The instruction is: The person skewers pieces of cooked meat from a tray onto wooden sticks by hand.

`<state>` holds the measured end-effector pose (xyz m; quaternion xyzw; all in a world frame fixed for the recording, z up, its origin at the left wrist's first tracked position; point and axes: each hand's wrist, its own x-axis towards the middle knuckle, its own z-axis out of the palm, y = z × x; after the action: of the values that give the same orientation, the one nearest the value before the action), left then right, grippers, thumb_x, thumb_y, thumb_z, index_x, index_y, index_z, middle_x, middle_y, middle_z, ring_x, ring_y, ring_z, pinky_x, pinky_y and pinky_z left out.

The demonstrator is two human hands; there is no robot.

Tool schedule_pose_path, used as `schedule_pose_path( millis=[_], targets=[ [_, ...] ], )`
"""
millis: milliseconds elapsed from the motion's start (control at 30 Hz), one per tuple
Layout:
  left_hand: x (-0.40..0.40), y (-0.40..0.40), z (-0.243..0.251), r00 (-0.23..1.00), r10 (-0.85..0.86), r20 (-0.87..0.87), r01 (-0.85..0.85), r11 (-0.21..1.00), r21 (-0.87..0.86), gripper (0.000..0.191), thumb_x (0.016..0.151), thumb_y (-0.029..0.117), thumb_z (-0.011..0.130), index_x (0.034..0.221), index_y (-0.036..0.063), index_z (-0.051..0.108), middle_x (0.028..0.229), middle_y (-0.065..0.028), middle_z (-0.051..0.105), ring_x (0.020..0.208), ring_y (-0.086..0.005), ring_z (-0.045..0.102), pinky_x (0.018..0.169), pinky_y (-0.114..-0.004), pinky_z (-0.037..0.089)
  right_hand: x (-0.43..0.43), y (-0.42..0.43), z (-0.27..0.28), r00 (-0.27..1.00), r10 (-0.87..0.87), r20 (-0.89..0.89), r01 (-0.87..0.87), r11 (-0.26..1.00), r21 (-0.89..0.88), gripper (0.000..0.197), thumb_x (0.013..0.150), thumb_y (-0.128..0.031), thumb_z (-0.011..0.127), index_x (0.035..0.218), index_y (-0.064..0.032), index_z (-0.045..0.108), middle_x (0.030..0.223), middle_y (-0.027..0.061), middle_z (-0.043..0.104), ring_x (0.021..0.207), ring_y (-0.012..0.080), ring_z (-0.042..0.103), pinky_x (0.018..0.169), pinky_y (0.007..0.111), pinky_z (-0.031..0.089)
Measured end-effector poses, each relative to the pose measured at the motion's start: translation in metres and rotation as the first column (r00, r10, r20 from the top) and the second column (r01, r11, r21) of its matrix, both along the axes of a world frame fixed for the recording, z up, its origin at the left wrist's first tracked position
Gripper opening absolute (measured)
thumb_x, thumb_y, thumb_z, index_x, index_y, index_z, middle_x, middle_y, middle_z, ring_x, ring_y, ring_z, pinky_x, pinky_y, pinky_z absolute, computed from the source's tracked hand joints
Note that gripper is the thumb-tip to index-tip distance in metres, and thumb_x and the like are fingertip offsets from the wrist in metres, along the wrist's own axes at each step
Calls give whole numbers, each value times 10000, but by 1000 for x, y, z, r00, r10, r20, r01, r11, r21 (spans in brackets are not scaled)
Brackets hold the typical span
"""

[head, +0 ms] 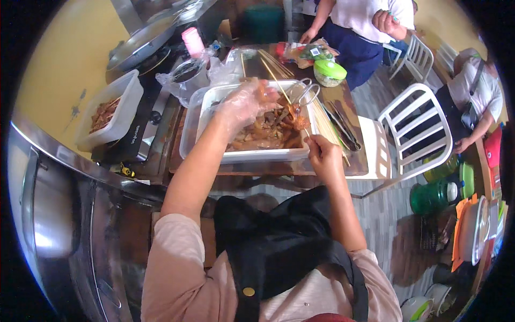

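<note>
My right hand (325,152) pinches the lower end of a bamboo skewer (273,75) at the near right corner of a white plastic tub (257,156). Sauce-coated meat pieces (298,117) are threaded on that skewer, just above my fingers. Over the tub's left half is my left hand (250,101), in a clear plastic glove. Its fingers are apart and show nothing held, though motion blurs them. Marinated meat strips (261,131) in brown sauce lie in the tub, partly hidden under the left hand. Looped metal handles (306,91) rise by the tub's far right corner.
Bare skewers (324,120) and tongs (345,129) lie right of the tub. Left stands a portable stove (124,141) with a plastic container (128,102) of skewered meat. A green-lidded bowl (330,73) sits at the back. Two other people are beyond the table, near a white chair (422,129).
</note>
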<state>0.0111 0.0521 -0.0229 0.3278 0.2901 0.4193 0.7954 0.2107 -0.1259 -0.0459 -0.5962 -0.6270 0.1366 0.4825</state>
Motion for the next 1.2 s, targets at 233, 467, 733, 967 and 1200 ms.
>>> schedule_pose_path(
  millis=[233, 467, 733, 967, 1200],
  targets=[
    [-33, 40, 4, 975, 187, 123, -182, 982, -49, 273, 967, 192, 501, 1123, -32, 501, 1144, -230, 562, 1071, -361, 583, 935, -508, 505, -5, 8, -10, 989, 146, -37, -148, 985, -89, 123, 862, -45, 589, 916, 25, 675, 654, 183, 623, 540, 222, 607, 546, 327, 471],
    [-50, 43, 18, 958, 225, 178, -233, 972, 26, 276, 881, 148, 641, 1065, -30, 539, 1096, -222, 580, 1079, -370, 568, 982, -491, 453, -17, 0, -22, 991, 135, 18, -134, 989, -65, 141, 870, -35, 566, 941, 36, 664, 830, 182, 691, 707, 255, 696, 632, 325, 523],
    [-45, 42, 21, 961, 252, 114, -260, 963, 69, 267, 939, 138, 543, 1116, -55, 489, 1111, -275, 565, 1065, -384, 582, 926, -488, 509, -24, 14, -29, 989, 145, 18, -143, 986, -86, 130, 861, -35, 582, 932, 26, 672, 774, 203, 667, 668, 252, 686, 597, 328, 506],
    [-37, 42, 27, 967, 254, -8, -252, 962, 106, 229, 952, 154, 521, 1084, -34, 513, 1086, -258, 580, 1036, -369, 600, 918, -497, 508, -22, 19, -31, 988, 154, 4, -154, 988, -32, 126, 858, -33, 586, 926, 24, 676, 708, 201, 643, 585, 231, 650, 556, 323, 487],
    [-32, 40, 17, 947, 279, 159, -293, 954, 69, 198, 977, 140, 457, 1071, -26, 509, 1113, -269, 565, 1049, -396, 585, 930, -496, 497, -32, 21, -36, 988, 151, -35, -152, 988, -32, 119, 869, -45, 583, 907, 19, 675, 634, 184, 614, 518, 166, 596, 519, 304, 458]
  ],
)
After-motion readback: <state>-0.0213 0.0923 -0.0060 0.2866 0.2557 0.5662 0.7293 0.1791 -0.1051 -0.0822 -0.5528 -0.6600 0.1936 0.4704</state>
